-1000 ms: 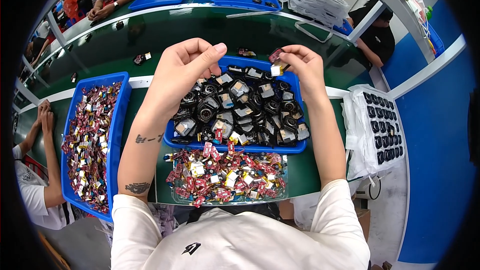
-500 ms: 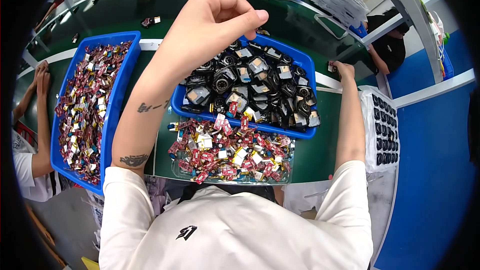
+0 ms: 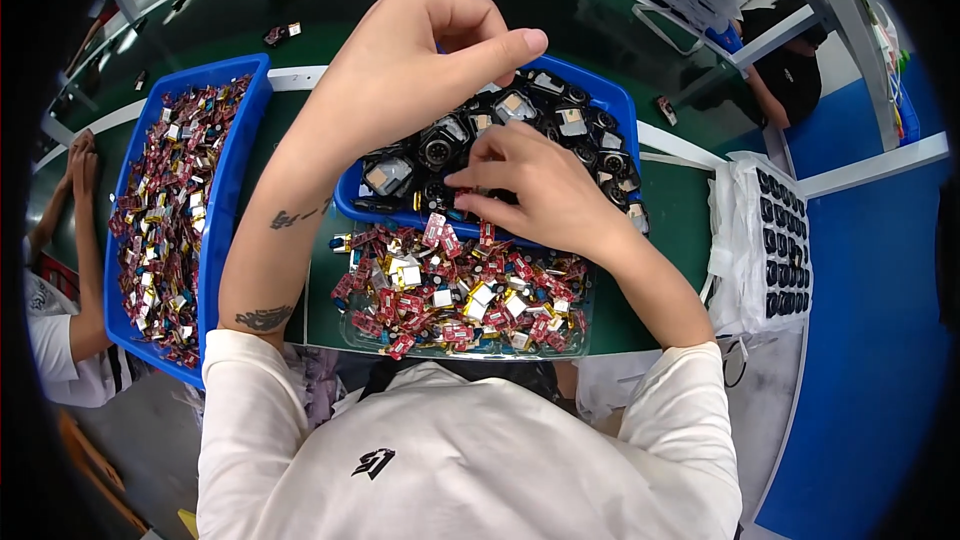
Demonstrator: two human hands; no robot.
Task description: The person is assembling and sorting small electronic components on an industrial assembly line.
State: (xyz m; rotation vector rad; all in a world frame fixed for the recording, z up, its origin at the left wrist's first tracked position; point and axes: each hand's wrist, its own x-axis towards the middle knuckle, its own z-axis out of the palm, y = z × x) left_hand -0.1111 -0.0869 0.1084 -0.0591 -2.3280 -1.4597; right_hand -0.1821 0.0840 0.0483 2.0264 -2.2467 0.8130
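My left hand is raised over the far left part of a blue tray. Its thumb and fingers are closed, and whatever they may hold is hidden. My right hand is lower, at the tray's near rim, its thumb and forefinger closing on a small red circuit board, partly hidden. Black camera-like casings with round lens-like parts fill the tray. In front of it, a clear plastic tray holds a heap of red circuit boards with silver and yellow cells.
On the left stands a long blue bin heaped with similar boards. A small piece lies on the green surface at the far right. White-wrapped stacked trays of black parts stand right. Another person's hands show at left; metal posts rise at right.
My right hand has come from the far right edge to the blue tray's near rim, leaving a small piece on the green surface. My left hand stays raised.
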